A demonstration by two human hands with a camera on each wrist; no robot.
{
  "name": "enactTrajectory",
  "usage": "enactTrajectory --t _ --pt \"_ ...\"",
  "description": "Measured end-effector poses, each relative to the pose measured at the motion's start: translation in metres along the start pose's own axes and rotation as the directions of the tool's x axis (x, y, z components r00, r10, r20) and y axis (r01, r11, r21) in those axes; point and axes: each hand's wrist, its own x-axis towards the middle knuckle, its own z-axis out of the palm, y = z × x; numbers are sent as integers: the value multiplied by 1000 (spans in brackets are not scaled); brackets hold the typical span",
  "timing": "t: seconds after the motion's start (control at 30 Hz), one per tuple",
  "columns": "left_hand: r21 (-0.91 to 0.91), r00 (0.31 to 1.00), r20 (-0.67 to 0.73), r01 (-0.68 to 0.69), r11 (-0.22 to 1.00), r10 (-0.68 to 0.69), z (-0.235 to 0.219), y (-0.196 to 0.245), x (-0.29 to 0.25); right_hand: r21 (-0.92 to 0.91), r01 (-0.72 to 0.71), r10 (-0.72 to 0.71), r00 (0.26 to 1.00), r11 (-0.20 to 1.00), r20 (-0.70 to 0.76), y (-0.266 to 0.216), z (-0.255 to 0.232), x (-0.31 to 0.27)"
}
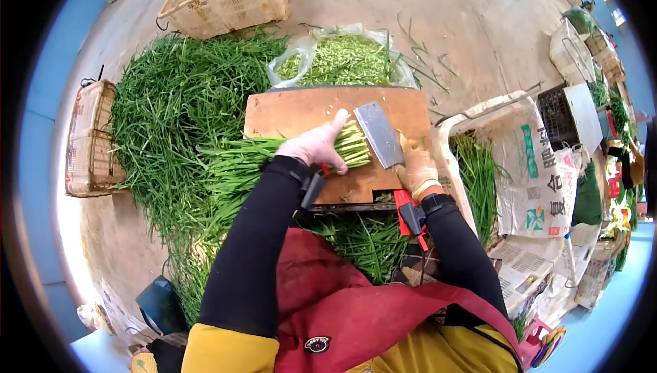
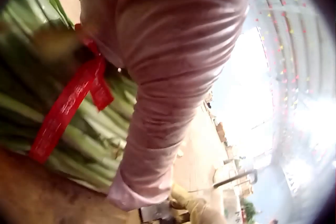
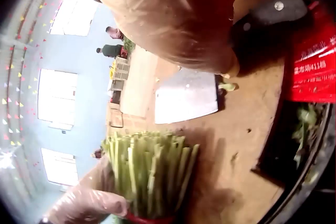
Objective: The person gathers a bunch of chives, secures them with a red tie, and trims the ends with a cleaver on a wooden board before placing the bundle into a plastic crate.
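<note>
My gloved left hand [image 1: 311, 144] grips a bundle of garlic chives [image 1: 352, 146] on the wooden cutting board [image 1: 287, 109]. Its pale cut ends point right, and a red tape [image 2: 68, 111] runs round the stalks in the left wrist view. In my gloved right hand [image 1: 416, 168] is a cleaver [image 1: 378, 133], held by its black handle [image 3: 270, 16]. The blade lies low over the board, just right of the stalk ends. Long green leaves trail off the board's left side.
A big heap of chives [image 1: 185, 92] lies left of the board. Behind it, a plastic bag [image 1: 291, 58] holds chopped bits. Crates [image 1: 233, 7] stand at the back and left [image 1: 92, 144]. A white basket [image 1: 448, 147] with more chives is at the right, beside a printed sack [image 1: 527, 188].
</note>
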Motion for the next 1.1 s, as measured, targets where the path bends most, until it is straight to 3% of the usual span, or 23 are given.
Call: enactTrajectory --t 0.03,0.07,0.1,0.13,0.2,0.33,0.47,0.5,0.53,0.63,0.67,0.73,0.77,0.83,0.9,0.93,1.03,1.1 --pt "-88 997 50 60 994 -56 -10 0 -6 -34 58 -62 991 998 -120 -4 -2 -3" --pt "-170 989 99 124 978 -108 -20 0 -12 -28 61 -64 991 998 -115 -8 1 -4" --pt "-204 962 180 238 950 -203 -25 -3 -16 120 214 -181 954 969 -239 -14 4 -4" --pt "-198 962 182 240 950 -205 -26 -2 -20 243 372 -265 887 896 -378 -21 6 -4" --pt "-107 977 116 193 975 -180 -24 -3 -25 304 470 -333 850 829 -408 -53 -8 -10" --pt "-42 976 95 199 979 -194 -20 -3 -26 196 438 -373 879 877 -298 -102 7 -4" --pt "-52 974 83 214 976 -209 -19 -4 -27 64 420 -405 898 905 -175 -110 20 7" --pt "-51 972 95 222 974 -217 -20 -3 -28 120 459 -420 871 880 -253 -103 19 8" --pt "-49 969 106 231 972 -225 -21 -2 -29 98 361 -330 913 927 -239 -94 17 10" --pt "-164 958 185 251 954 -221 -32 9 -32 163 265 -202 925 950 -322 -24 7 16" --pt "-170 958 181 252 953 -221 -32 10 -32 91 98 -86 987 991 -133 -4 2 19" --pt "-179 947 234 264 948 -220 -36 11 -25 31 65 -63 996 997 -69 28 -5 9" --pt "-107 972 182 171 979 -150 -36 15 -21 39 65 -63 997 997 -43 33 -6 6" --pt "-4 973 154 175 985 -172 -35 25 -11 49 69 -68 997 996 -19 33 -3 4" --pt "169 981 89 155 973 -172 -26 36 -3 238 11 24 989 971 -145 18 3 3" --pt "177 981 89 155 972 -173 -20 42 -2 245 12 26 989 969 -149 12 5 4" --pt "358 956 -47 285 889 -288 4 64 -3 -24 -52 54 995 998 78 -11 0 9" --pt "442 948 -81 311 842 -308 20 74 -7 20 -12 11 999 1000 36 3 24 18"
